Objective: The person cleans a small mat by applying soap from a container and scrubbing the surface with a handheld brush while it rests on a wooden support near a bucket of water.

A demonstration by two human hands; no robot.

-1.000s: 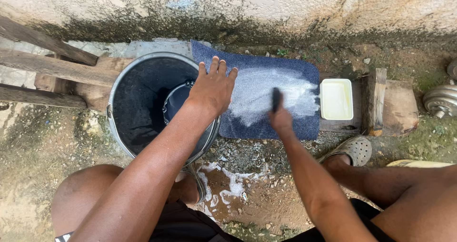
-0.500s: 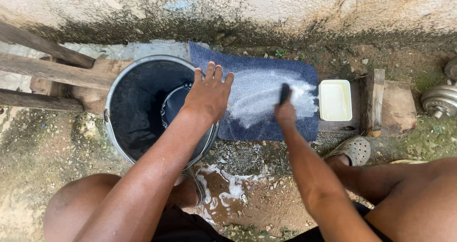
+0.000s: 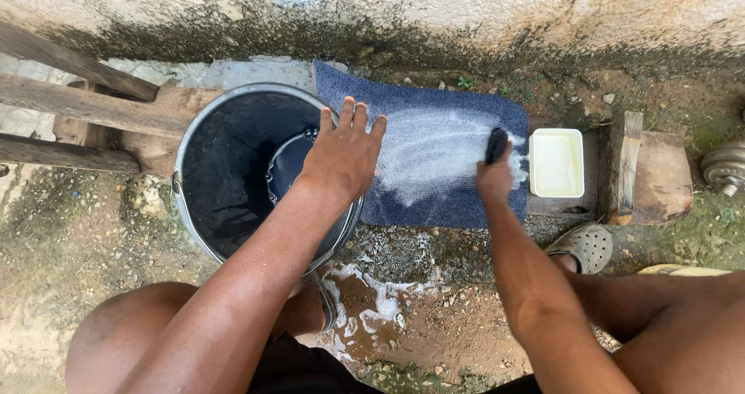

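Item: blue mat (image 3: 434, 200), centre of frame, soap-white across its middle (foam thickest toward the right edge). My left hand (image 3: 345, 153) lies flat, fingers spread, pinning its left end beside the metal bucket (image 3: 194, 231). My right hand (image 3: 494, 178) grips a dark brush (image 3: 496, 145) near the white tub (image 3: 556, 163); bare mat remains below.

Left hand (image 3: 347, 155) flat, fingers spread; right hand (image 3: 494, 178) clenched, arm outstretched

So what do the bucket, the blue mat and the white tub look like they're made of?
Bucket: likely metal, with a thin shiny grey rim and dark inside.
Blue mat: textile with a short fuzzy pile, wet and soapy.
White tub: probably plastic, smooth and glossy with rounded corners.
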